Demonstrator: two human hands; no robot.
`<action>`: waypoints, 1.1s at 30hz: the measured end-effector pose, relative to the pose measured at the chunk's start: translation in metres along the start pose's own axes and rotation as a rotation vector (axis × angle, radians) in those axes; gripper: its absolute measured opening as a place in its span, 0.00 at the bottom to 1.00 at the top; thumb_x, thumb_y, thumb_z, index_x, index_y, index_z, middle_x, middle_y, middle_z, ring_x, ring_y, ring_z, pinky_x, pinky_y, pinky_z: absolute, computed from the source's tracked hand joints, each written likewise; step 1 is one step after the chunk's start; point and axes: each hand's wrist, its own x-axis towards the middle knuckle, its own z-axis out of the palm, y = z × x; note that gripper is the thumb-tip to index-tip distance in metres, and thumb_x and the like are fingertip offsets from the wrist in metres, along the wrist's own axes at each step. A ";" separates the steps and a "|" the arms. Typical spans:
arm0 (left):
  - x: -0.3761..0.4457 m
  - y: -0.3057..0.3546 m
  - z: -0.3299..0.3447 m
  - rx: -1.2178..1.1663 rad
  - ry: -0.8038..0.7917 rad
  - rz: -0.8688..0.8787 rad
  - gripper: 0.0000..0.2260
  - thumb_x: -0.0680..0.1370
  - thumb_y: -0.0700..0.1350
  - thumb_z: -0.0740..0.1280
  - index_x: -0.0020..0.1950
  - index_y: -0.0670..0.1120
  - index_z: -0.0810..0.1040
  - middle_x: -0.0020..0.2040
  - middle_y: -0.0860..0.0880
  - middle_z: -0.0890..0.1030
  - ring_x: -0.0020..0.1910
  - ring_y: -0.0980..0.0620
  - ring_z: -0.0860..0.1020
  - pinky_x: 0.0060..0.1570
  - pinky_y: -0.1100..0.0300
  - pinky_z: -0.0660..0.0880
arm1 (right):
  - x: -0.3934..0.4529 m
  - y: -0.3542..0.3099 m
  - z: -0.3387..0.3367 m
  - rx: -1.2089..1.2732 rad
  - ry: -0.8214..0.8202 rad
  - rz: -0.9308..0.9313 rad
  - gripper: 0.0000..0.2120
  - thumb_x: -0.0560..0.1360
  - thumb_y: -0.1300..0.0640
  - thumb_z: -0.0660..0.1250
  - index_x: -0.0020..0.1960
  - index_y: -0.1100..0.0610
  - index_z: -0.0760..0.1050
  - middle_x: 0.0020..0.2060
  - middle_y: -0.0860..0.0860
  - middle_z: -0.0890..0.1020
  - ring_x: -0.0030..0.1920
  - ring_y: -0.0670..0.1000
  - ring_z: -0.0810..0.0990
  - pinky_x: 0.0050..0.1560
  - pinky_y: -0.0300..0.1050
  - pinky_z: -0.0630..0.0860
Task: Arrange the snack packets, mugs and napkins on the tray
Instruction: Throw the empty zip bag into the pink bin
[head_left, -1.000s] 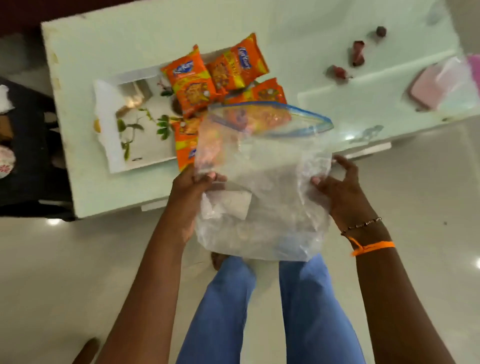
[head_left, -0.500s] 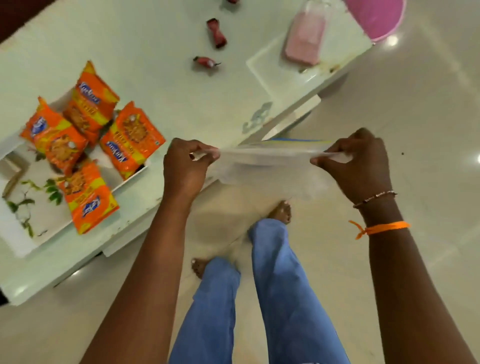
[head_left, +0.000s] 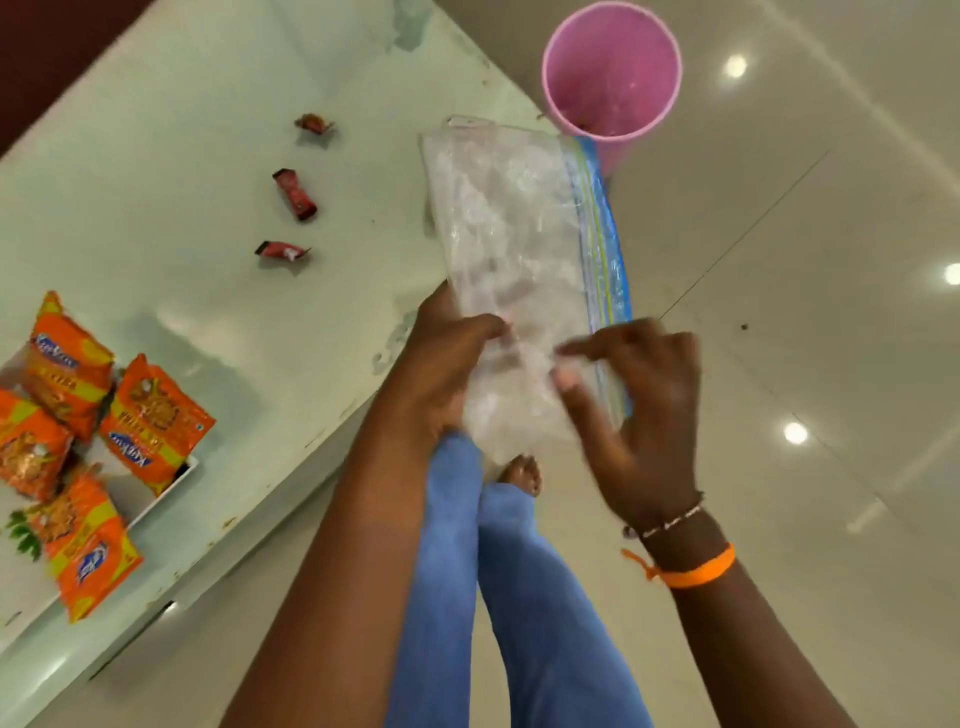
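Observation:
Both hands hold a clear zip-top plastic bag (head_left: 519, 223) with a blue seal strip, lying lengthwise over the table's right edge. My left hand (head_left: 447, 364) grips its near left side. My right hand (head_left: 644, 410), blurred, pinches the near right side by the seal. Several orange snack packets (head_left: 156, 421) lie piled on a white tray (head_left: 179, 480) with a leaf print at the far left, partly cut off by the frame. I see no mugs or napkins.
The pale green table (head_left: 182, 156) carries three small red sweet wrappers (head_left: 294, 193). A pink bucket (head_left: 613, 67) stands on the glossy floor beyond the table's corner. My legs in blue trousers (head_left: 519, 597) are beside the table edge.
The view has swung right, so the tray has slid to the left edge. The bag went from hanging open, to stretched flat between my hands, to lying along the table's right edge.

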 end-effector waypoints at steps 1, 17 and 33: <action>0.005 0.006 0.002 0.008 -0.067 0.005 0.22 0.73 0.27 0.58 0.58 0.50 0.73 0.53 0.47 0.82 0.45 0.45 0.83 0.47 0.51 0.79 | 0.015 0.013 -0.006 0.001 0.071 0.117 0.18 0.72 0.42 0.62 0.54 0.53 0.77 0.48 0.52 0.77 0.48 0.54 0.72 0.51 0.48 0.67; 0.155 0.100 0.054 0.181 -0.193 -0.151 0.26 0.73 0.27 0.58 0.66 0.49 0.70 0.50 0.52 0.81 0.46 0.55 0.80 0.43 0.61 0.79 | 0.213 0.132 0.002 1.043 -0.430 0.891 0.16 0.77 0.68 0.57 0.56 0.53 0.76 0.30 0.46 0.84 0.33 0.46 0.82 0.32 0.37 0.79; 0.286 0.141 0.138 0.087 0.215 -0.168 0.10 0.80 0.40 0.57 0.57 0.46 0.75 0.55 0.48 0.77 0.54 0.47 0.77 0.49 0.60 0.74 | 0.416 0.228 0.044 0.836 -0.073 1.088 0.13 0.74 0.69 0.59 0.57 0.68 0.73 0.50 0.63 0.77 0.53 0.60 0.77 0.49 0.41 0.78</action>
